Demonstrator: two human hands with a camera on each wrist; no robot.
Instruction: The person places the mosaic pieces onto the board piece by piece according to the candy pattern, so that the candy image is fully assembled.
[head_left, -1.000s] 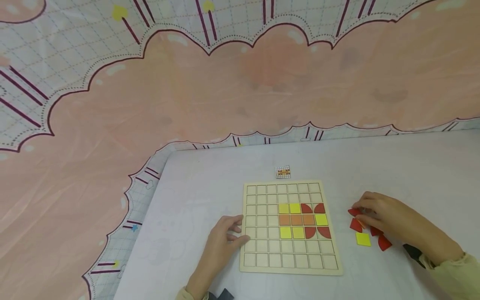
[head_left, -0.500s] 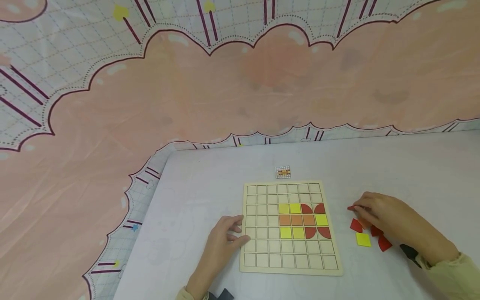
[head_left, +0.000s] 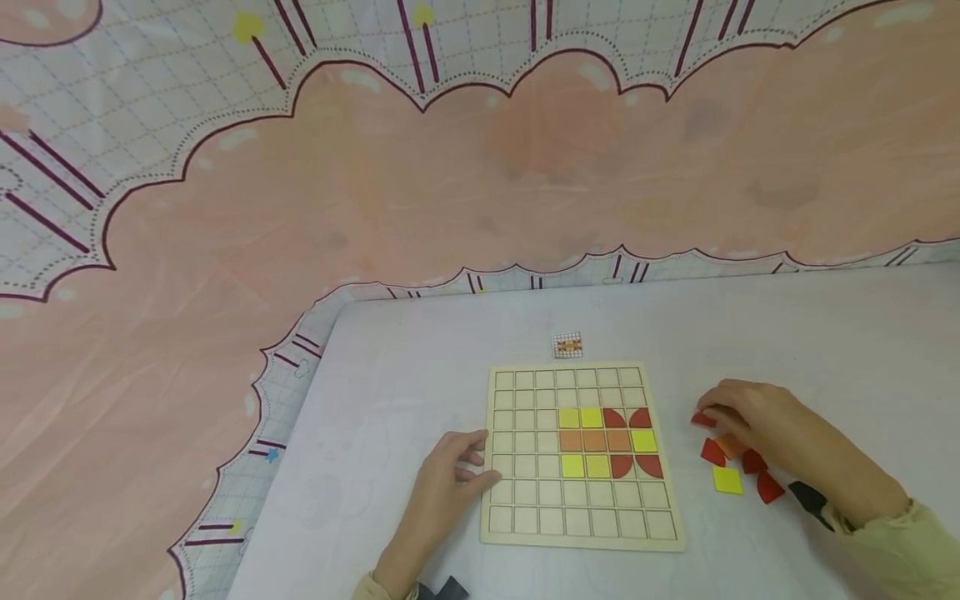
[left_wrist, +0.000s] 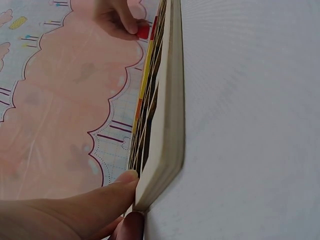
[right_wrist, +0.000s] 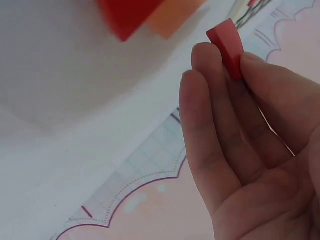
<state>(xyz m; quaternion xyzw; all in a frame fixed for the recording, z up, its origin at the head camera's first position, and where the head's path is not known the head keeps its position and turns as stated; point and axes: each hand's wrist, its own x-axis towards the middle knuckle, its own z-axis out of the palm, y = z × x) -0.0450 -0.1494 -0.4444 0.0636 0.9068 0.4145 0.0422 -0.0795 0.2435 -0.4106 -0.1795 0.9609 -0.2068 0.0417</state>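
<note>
Item: right hand (head_left: 757,417), at the person's right; thumb and fingertips pinching a red piece (right_wrist: 227,47), seen edge-on in the right wrist view with one end projecting past the fingertips. In the head view the piece sits at the fingertips, to the right of the board and well apart from it.

Item: left hand (head_left: 442,475); fingers bent, holding the left edge of the board, thumb lapping over its rim.

Item: board (head_left: 513,493), pale, square, gridded, flat on the table. Fitted across three rows at its right side: yellow squares (head_left: 573,466), orange squares (head_left: 593,440) and red rounded pieces (head_left: 620,466).

Item: loose group beneath and beside the right hand: yellow square (head_left: 727,480), orange piece (head_left: 731,447), partly covered, and three red loose pieces (head_left: 769,487).

Item: small printed card (head_left: 567,345), gridded, just beyond the board's far edge.

Item: table (head_left: 390,375), covered in white.

Item: patterned cloth (head_left: 450,192), hanging behind the table and along its left side; peach, with dark scalloped outlines and pale checked areas.
</note>
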